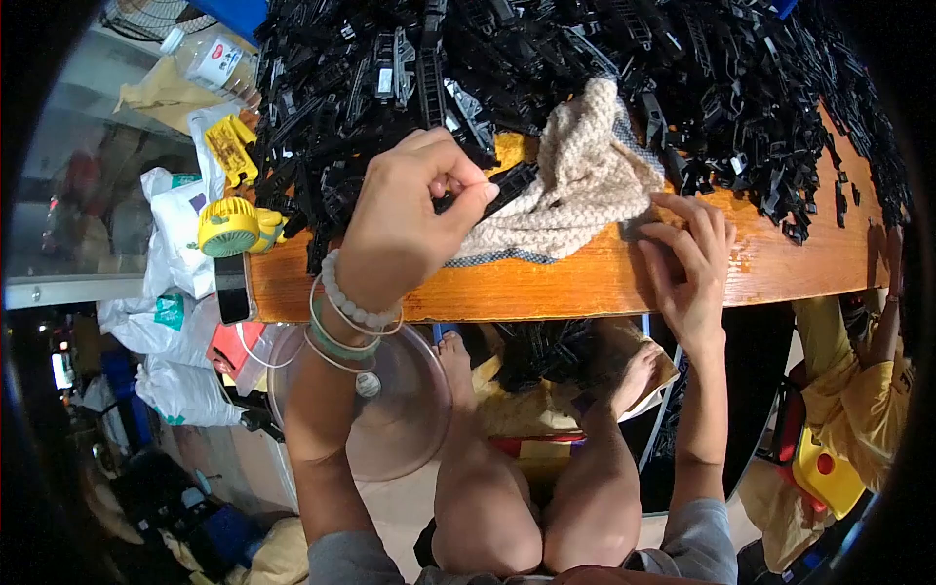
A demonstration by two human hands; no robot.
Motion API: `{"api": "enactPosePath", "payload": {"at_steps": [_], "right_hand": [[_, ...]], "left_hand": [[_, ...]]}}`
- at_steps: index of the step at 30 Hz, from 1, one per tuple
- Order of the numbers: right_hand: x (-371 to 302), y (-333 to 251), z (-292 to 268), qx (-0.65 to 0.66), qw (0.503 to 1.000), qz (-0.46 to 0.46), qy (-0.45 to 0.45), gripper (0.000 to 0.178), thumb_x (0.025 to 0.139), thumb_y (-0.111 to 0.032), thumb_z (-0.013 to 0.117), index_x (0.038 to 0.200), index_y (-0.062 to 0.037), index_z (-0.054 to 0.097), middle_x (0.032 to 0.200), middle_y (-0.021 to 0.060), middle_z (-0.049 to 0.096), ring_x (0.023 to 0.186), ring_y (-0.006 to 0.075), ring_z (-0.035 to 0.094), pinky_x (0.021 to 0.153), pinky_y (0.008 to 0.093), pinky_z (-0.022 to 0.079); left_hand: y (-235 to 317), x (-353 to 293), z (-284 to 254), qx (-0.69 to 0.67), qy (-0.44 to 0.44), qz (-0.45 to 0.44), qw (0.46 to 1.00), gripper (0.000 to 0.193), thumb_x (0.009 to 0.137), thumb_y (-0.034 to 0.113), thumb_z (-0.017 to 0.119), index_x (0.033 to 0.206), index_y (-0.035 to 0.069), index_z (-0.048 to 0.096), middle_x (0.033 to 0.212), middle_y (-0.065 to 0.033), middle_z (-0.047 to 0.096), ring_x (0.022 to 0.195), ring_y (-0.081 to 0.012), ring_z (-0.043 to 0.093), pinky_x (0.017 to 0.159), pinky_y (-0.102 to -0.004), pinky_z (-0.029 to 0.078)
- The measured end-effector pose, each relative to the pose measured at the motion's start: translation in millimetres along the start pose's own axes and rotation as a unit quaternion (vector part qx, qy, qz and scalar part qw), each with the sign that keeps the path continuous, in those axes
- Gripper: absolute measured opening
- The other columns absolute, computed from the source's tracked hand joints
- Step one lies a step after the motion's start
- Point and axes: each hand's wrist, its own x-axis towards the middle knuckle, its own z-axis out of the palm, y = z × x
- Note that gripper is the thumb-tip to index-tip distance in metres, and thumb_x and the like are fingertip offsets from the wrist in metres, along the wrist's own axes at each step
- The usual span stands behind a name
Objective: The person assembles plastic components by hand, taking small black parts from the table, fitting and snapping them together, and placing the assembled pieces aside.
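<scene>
My left hand [405, 210], with beaded bracelets on the wrist, is closed with thumb and forefinger pinched together. A small black plastic part [513, 187] sticks out from its fingertips, over the left side of a crumpled beige knit cloth [595, 171]. Part of the piece is hidden by the fingers. My right hand [694, 263] rests by the table's front edge, just right of the cloth. Its fingers are bent and apart, with nothing visible between them. The wooden table [546, 297] lies beneath both hands.
A big heap of black plastic parts [721, 88] covers the table's far side. To the left are a yellow fan [229, 229], a phone [234, 290], a bottle [216, 63] and white bags [175, 234]. A round basin [390, 429] stands below. Another person's yellow sleeve [877, 385] shows at right.
</scene>
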Motion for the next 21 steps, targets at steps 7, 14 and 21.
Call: {"api": "enactPosePath", "payload": {"at_steps": [7, 14, 21], "right_hand": [[0, 1, 3, 0.04, 0.997, -0.009, 0.062, 0.019, 0.075, -0.002, 0.072, 0.092, -0.0056, 0.064, 0.11, 0.0079, 0.064, 0.099, 0.0253, 0.058, 0.086, 0.0369, 0.037], [-1, 0, 1, 0.048, 0.997, -0.016, 0.064, 0.023, 0.075, 0.002, 0.071, 0.095, -0.0057, 0.062, 0.099, 0.0073, 0.066, 0.091, 0.023, 0.059, 0.081, 0.0342, 0.037], [-3, 1, 3, 0.062, 0.997, -0.021, 0.051, 0.023, 0.076, 0.003, 0.071, 0.095, -0.0051, 0.062, 0.099, 0.0082, 0.066, 0.09, 0.0234, 0.059, 0.08, 0.0342, 0.037]], "left_hand": [[10, -51, 51, 0.195, 0.108, 0.234, 0.947, 0.012, 0.079, -0.002, 0.065, 0.075, 0.0, 0.053, 0.072, -0.0075, 0.047, 0.062, -0.0219, 0.048, 0.054, -0.0346, 0.039], [14, -86, 75, 0.25, 0.12, 0.204, 0.939, 0.015, 0.076, 0.001, 0.067, 0.088, -0.002, 0.059, 0.094, -0.0146, 0.058, 0.069, -0.0254, 0.053, 0.06, -0.0356, 0.045], [30, -96, 50, 0.167, 0.033, 0.029, 0.985, 0.024, 0.08, 0.001, 0.063, 0.103, -0.001, 0.057, 0.103, -0.0149, 0.059, 0.082, -0.0316, 0.062, 0.069, -0.0386, 0.05]]}}
